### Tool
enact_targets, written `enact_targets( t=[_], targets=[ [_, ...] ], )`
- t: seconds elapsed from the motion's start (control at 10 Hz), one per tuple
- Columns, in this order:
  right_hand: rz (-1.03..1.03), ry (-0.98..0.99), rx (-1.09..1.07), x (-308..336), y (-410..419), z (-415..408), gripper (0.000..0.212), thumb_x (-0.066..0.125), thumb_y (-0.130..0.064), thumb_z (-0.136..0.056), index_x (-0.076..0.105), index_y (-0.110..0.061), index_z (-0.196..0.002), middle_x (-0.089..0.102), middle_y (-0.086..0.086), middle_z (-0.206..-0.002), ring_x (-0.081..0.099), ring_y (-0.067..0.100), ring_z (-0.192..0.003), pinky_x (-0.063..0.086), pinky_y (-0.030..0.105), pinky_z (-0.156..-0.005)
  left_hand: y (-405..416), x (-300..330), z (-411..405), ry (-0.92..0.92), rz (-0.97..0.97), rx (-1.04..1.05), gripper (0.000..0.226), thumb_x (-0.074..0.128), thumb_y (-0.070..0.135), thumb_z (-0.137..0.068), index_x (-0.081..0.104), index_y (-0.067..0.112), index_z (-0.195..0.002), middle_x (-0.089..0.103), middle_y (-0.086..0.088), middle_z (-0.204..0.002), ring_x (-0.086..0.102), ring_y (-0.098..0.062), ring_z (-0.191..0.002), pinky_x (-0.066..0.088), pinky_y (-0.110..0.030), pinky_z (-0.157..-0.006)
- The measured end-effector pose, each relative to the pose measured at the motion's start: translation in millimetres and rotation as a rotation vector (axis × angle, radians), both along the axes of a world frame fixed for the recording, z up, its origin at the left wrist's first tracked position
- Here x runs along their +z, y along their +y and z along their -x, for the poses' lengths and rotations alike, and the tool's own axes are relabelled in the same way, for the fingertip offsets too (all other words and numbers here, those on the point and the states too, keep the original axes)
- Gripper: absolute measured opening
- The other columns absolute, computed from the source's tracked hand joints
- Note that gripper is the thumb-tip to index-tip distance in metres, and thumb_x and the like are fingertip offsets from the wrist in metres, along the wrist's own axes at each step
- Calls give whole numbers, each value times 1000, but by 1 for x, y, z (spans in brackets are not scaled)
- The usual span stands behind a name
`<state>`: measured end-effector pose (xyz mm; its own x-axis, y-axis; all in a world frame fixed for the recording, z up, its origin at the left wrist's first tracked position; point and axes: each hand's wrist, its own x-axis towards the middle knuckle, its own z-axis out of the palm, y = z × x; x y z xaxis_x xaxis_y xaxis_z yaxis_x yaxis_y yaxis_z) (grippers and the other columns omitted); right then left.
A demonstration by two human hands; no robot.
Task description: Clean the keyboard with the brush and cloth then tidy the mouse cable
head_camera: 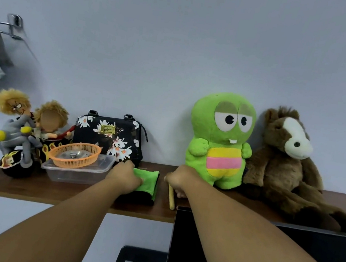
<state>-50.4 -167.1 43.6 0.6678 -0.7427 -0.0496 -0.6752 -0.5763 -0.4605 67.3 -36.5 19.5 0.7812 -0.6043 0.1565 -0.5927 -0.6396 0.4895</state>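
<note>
A folded green cloth with black edging (149, 182) lies on a brown wooden shelf (48, 191). My left hand (126, 176) rests on the cloth's left part, fingers curled over it. Just to the right, my right hand (179, 180) is closed around a brush with a light wooden handle (171, 196); the handle's end sticks out toward me and the bristles are hidden by the hand. No keyboard, mouse or cable is in view.
On the shelf stand a clear plastic box (77, 170) under an orange basket (75, 153), a floral black bag (110, 136), dolls on a toy motorbike (23, 132), a green plush (222, 140) and a brown plush horse (285, 164). A dark monitor top (284, 246) rises at lower right.
</note>
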Motion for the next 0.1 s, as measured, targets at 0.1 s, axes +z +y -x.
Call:
enact_targets(
  t=[0.1],
  targets=[
    [-87,-72,-15,7,-3,14,28,52,-29,-88,59,-6,-74,72,14,-87,64,28,-61,52,28,-57,7,8,10,-39,-28,-12,60,55,40,-91,40,12,-143,49,-8,-141,48,-25,-126,42,-34,-101]
  ],
)
